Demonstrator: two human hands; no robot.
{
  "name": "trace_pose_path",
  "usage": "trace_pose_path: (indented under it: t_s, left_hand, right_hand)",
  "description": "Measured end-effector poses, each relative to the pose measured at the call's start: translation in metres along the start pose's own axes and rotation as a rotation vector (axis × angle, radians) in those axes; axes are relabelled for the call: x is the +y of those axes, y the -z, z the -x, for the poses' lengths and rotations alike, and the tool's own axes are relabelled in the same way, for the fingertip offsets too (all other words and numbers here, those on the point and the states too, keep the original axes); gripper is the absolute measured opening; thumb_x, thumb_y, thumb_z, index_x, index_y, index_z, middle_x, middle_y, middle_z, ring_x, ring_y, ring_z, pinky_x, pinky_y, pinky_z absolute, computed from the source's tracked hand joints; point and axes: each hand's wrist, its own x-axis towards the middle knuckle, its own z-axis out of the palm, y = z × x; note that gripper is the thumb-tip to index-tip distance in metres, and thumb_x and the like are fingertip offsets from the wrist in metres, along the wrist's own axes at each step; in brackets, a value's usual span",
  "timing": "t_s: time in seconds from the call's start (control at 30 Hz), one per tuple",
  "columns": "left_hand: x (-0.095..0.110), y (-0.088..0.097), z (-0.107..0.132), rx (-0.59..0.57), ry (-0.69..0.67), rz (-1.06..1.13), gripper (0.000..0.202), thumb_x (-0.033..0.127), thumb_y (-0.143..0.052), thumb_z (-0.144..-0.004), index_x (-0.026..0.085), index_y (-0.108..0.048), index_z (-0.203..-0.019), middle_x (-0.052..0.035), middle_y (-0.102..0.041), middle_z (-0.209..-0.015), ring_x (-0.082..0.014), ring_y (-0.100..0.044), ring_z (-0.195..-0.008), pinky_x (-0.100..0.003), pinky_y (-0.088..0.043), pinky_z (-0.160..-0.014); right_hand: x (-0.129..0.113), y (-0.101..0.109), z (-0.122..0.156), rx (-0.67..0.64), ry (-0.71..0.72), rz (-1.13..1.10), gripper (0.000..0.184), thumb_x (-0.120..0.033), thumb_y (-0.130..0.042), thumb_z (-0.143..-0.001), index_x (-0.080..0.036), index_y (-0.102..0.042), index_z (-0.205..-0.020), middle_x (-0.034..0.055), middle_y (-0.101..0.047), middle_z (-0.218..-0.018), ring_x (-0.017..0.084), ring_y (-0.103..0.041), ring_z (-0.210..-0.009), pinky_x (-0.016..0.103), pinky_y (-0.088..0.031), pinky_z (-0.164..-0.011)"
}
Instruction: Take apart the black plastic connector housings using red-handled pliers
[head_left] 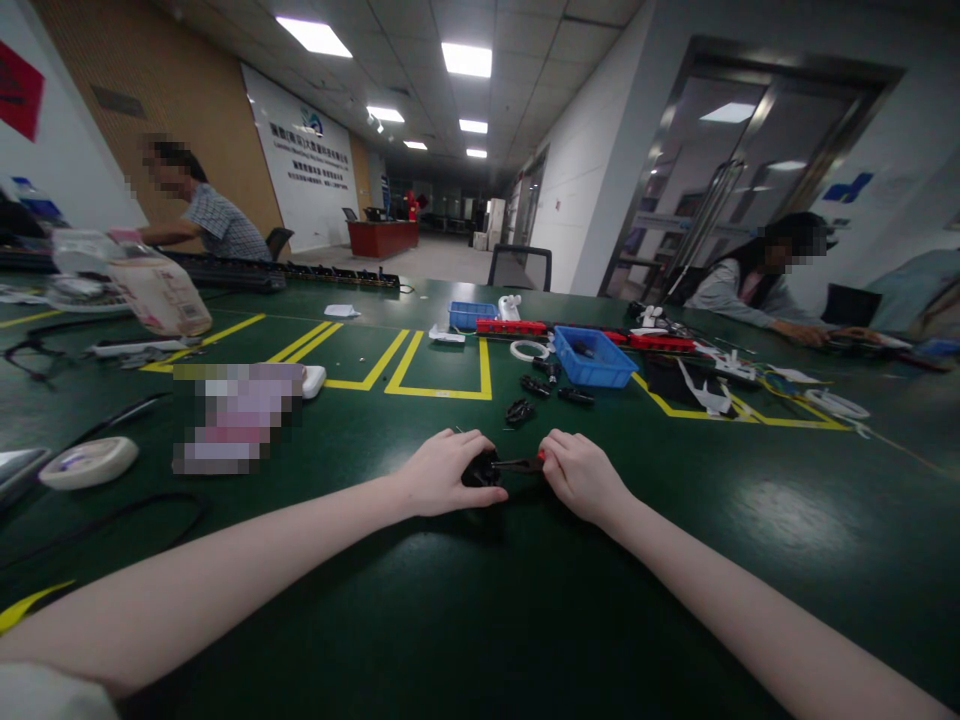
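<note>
My left hand (448, 474) is closed around a small black part (481, 470), its thumb along the near side; the fingers cover much of the part, so its exact kind is unclear. Dark long-nosed pliers (519, 465) with a bit of red handle showing are gripped in my right hand (582, 476). Their jaws point left and reach the black part. Just beyond my hands, several loose black pieces (519, 410) lie on the green table (480, 620).
A blue bin (592, 358) and a smaller blue tray (472, 315) stand beyond the black pieces, near red strips (512, 328). A tape roll (90, 463), a bottle (159, 290) and cables are at left. One person sits far left, another far right (739, 275).
</note>
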Motion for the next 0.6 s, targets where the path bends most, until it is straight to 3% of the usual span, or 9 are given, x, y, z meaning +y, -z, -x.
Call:
trace_pose_path:
  t_s: [0.2, 0.4, 0.6]
  left_hand:
    - [-0.0006, 0.0013, 0.0, -0.022, 0.004, 0.023, 0.049, 0.061, -0.052, -0.083, 0.019, -0.055, -0.108, -0.0052, -0.063, -0.104, -0.0231, -0.06, -0.088, -0.036, -0.043, -0.079]
    - [0.0019, 0.0013, 0.0013, 0.009, 0.009, 0.026, 0.064, 0.06, -0.058, -0.079, 0.017, -0.046, -0.124, -0.0071, -0.059, -0.11, -0.0242, -0.059, -0.09, -0.038, -0.046, -0.081]
    - [0.002, -0.0008, 0.0021, 0.039, -0.001, 0.026, 0.072, 0.059, -0.063, -0.075, 0.017, -0.04, -0.129, -0.0079, -0.057, -0.114, -0.0251, -0.059, -0.09, -0.039, -0.047, -0.08]
  right_hand:
    - [-0.0009, 0.001, 0.0001, -0.002, -0.007, -0.008, 0.029, -0.02, -0.031, -0.092, -0.018, -0.054, -0.074, 0.005, -0.059, -0.077, 0.014, -0.048, -0.063, 0.028, -0.034, -0.061]
    - [-0.0006, 0.0008, 0.0003, -0.002, -0.003, -0.006, 0.03, -0.02, -0.031, -0.093, -0.018, -0.054, -0.074, 0.005, -0.059, -0.076, 0.014, -0.048, -0.063, 0.028, -0.035, -0.06]
    - [0.0005, -0.0005, 0.0, 0.011, 0.004, -0.002, 0.029, -0.02, -0.031, -0.092, -0.018, -0.054, -0.074, 0.0049, -0.058, -0.076, 0.014, -0.048, -0.063, 0.028, -0.034, -0.06]
